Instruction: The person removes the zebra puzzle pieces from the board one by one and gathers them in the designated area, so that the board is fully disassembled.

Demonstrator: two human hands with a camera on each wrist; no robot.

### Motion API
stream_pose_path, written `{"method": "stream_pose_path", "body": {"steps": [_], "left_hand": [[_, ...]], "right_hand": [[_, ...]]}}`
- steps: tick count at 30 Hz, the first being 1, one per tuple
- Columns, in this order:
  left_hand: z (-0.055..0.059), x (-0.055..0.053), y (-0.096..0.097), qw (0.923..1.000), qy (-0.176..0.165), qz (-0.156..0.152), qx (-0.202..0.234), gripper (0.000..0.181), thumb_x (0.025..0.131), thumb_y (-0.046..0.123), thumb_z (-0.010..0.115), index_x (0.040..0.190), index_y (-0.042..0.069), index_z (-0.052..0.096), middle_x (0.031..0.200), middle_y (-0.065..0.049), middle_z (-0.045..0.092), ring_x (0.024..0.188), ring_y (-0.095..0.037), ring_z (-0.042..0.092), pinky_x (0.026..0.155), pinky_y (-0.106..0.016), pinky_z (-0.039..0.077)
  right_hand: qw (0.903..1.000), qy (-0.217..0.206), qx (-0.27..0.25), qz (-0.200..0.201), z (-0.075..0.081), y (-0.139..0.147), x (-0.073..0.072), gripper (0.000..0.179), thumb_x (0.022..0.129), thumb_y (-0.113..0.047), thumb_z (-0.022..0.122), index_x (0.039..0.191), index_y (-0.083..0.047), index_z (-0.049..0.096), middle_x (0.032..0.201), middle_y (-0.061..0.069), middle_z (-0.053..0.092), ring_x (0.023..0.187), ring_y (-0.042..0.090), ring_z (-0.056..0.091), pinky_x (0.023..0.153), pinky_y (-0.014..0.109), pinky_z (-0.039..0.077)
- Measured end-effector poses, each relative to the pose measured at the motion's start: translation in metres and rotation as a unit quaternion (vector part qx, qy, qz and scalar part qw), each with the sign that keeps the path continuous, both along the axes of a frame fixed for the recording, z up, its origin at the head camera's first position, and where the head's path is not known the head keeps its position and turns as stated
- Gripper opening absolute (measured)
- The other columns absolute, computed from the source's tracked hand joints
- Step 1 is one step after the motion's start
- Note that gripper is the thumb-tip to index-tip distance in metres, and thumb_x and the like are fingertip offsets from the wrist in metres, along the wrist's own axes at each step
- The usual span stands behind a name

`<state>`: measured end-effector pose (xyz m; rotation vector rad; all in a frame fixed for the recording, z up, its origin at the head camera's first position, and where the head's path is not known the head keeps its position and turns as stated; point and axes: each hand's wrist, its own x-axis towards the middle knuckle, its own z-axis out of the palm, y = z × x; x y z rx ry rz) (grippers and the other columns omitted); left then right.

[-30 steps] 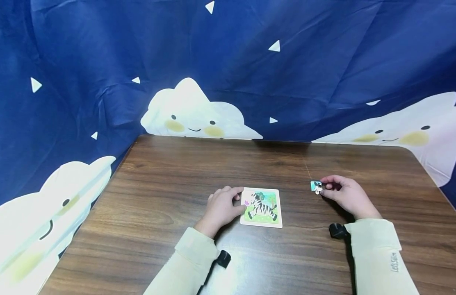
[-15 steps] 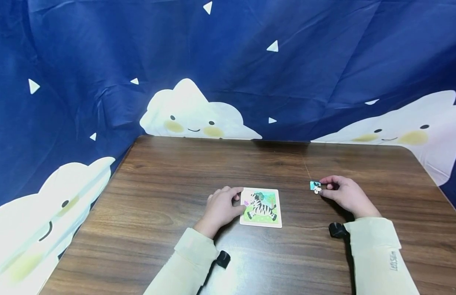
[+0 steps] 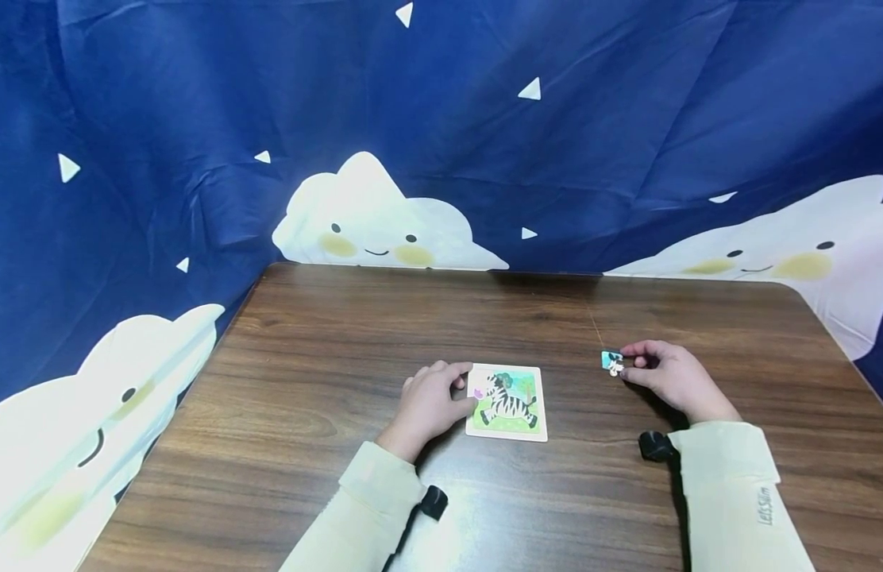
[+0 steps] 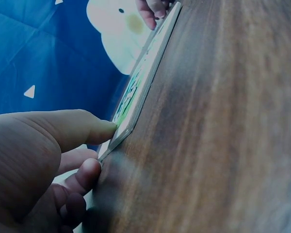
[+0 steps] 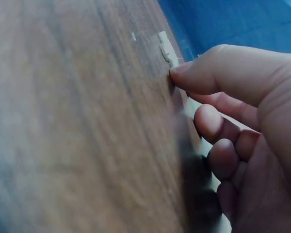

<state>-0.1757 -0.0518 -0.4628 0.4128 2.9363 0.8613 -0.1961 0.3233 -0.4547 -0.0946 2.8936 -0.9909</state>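
Note:
A square zebra jigsaw puzzle with a pale border lies flat on the wooden table. My left hand holds it by its left side, index finger at the upper corner and thumb lower down. In the left wrist view the thumb presses the puzzle's edge, other fingers curled beneath. Farther right, my right hand pinches a small puzzle piece, blue with a black-and-white zebra part, between thumb and index finger. Seen edge-on in the right wrist view, the puzzle piece sits at the thumb tip, close over the table.
The brown wood-grain table ends at a dark blue cloth backdrop printed with white clouds and triangles. Black wrist straps with cameras sit at both cuffs. Light glares off the table's front middle.

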Motion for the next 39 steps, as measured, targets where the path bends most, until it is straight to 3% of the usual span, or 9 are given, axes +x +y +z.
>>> {"method": "stream_pose_path", "body": {"steps": [26, 34, 39], "left_hand": [[0.0027, 0.0021, 0.0005, 1.0000, 0.002, 0.000, 0.004, 0.053, 0.080, 0.032, 0.073, 0.131, 0.020, 0.067, 0.091, 0.012, 0.056, 0.087, -0.016, 0.051, 0.082, -0.039, 0.037], [0.0003, 0.0018, 0.0006, 1.0000, 0.001, 0.000, 0.003, 0.054, 0.080, 0.033, 0.073, 0.131, 0.020, 0.066, 0.092, 0.013, 0.056, 0.088, -0.016, 0.052, 0.083, -0.040, 0.038], [0.0013, 0.0020, 0.0006, 1.0000, -0.005, 0.001, 0.001, 0.054, 0.081, 0.033, 0.073, 0.133, 0.020, 0.066, 0.092, 0.013, 0.056, 0.088, -0.016, 0.051, 0.085, -0.040, 0.037]], "right_hand": [[0.9996, 0.027, -0.010, 0.003, -0.0028, 0.0016, 0.0009, 0.032, 0.090, -0.020, 0.074, 0.114, 0.000, 0.070, 0.085, -0.001, 0.060, 0.078, 0.007, 0.051, 0.072, 0.022, 0.037], [0.9978, 0.052, -0.020, -0.036, -0.0018, -0.0027, 0.0064, 0.033, 0.091, -0.025, 0.073, 0.112, -0.001, 0.068, 0.087, 0.004, 0.062, 0.084, 0.019, 0.052, 0.075, 0.026, 0.037], [0.9953, 0.074, -0.031, -0.055, 0.0006, -0.0068, 0.0070, 0.030, 0.091, -0.022, 0.072, 0.111, 0.000, 0.068, 0.089, 0.006, 0.063, 0.081, 0.015, 0.052, 0.072, 0.024, 0.037]]}}
